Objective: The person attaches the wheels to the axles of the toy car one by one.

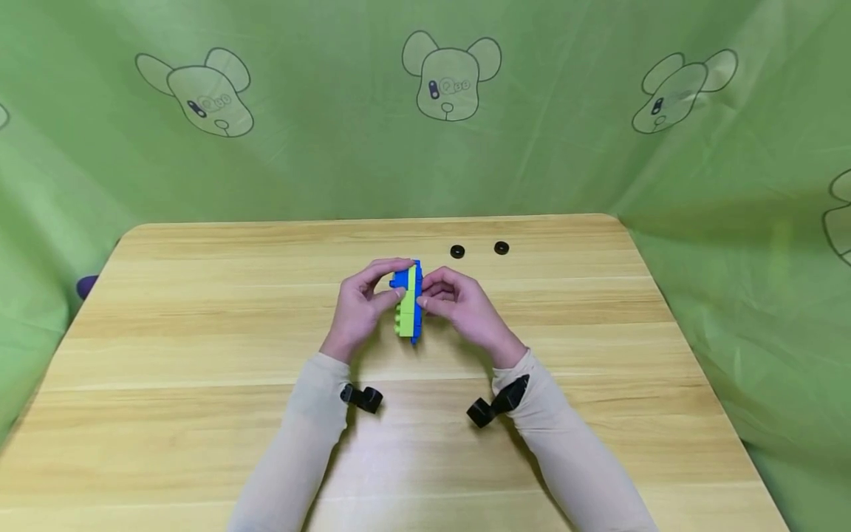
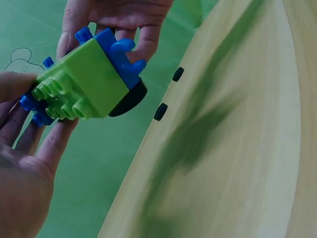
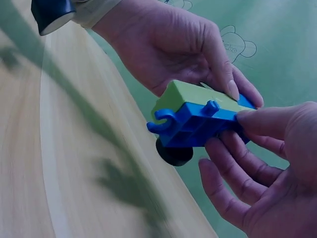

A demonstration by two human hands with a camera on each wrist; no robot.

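Note:
A toy car of building bricks [image 1: 407, 314] is held between both hands above the table, turned on its side. Lime green bricks [image 2: 94, 74] with studs sit on a blue base [image 3: 190, 124], which has a hook at one end. One black wheel [image 3: 174, 152] is fitted low on the base near that hook. My left hand [image 1: 359, 303] grips the brick side with thumb and fingers. From the other side, my right hand [image 1: 465, 303] holds the blue base, thumb on its edge and fingers beneath. What those fingers cover is hidden.
Two loose black wheels [image 1: 457, 252] lie on the wooden table [image 1: 199, 414] beyond the hands, toward the back edge. Green cloth [image 1: 319, 133] with mouse-head drawings hangs behind and at the sides. Each sleeve carries a black wrist camera [image 1: 364, 399].

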